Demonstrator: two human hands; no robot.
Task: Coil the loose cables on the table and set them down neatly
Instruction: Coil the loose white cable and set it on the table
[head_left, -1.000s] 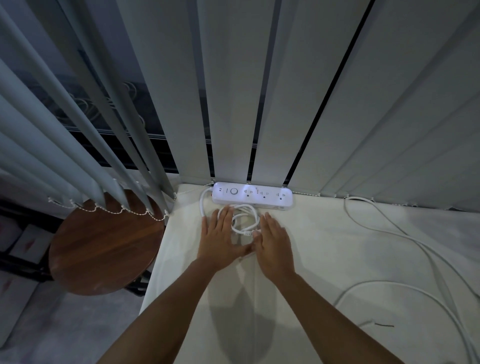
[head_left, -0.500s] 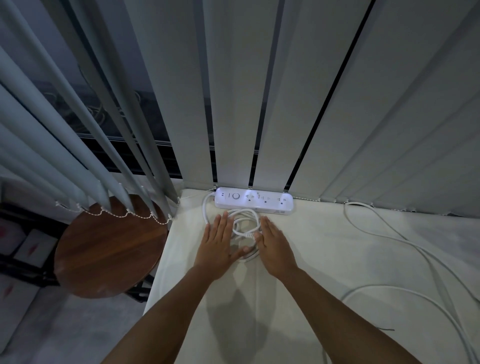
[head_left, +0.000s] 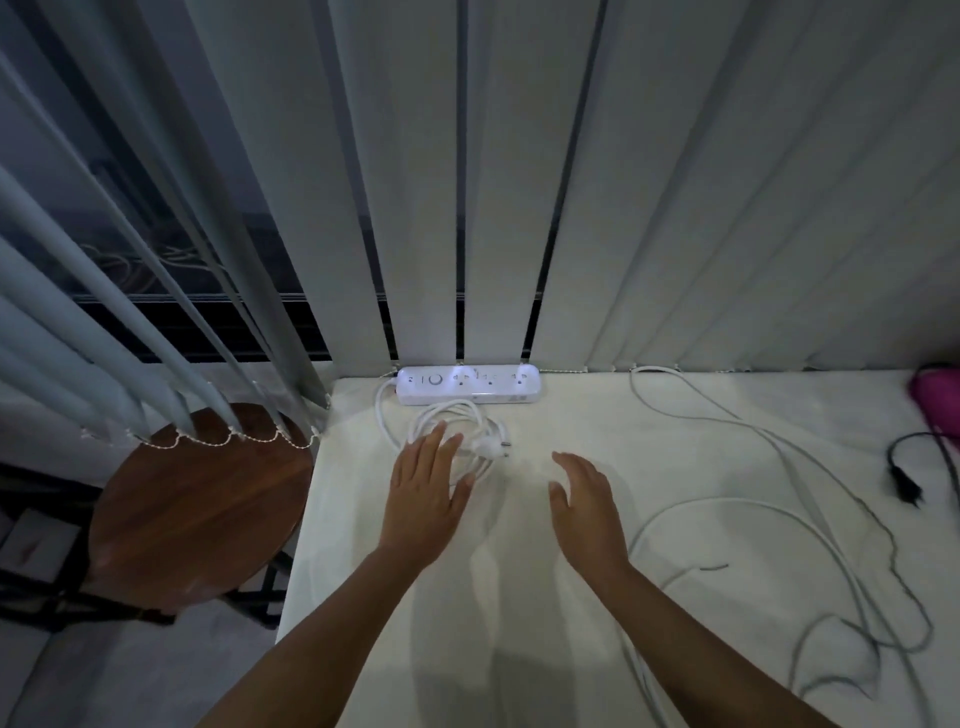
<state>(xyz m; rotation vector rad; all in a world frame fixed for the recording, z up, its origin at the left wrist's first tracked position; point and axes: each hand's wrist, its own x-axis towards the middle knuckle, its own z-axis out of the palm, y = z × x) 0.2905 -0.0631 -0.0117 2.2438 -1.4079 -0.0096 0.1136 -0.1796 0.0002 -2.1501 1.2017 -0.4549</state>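
A white power strip (head_left: 468, 385) lies at the back edge of the white table (head_left: 519, 597). Its white cable lies in a coil (head_left: 470, 421) just in front of it, with the plug (head_left: 491, 448) on top. My left hand (head_left: 426, 493) lies flat with straight fingers on the coil's near left part. My right hand (head_left: 584, 501) hovers open to the right of the coil, apart from it. A long loose white cable (head_left: 769, 512) loops across the right half of the table. A grey cable (head_left: 883, 530) winds beside it.
Vertical blinds (head_left: 519, 182) hang along the table's back edge. A round wooden stool (head_left: 200, 506) stands off the table's left side. At the far right are a pink object (head_left: 937, 395) and a black cable with a plug (head_left: 906, 475).
My right hand has lifted off the coil and moved right, away from it. My left hand stays on the coil. The view has shifted, showing more of the table's right side.
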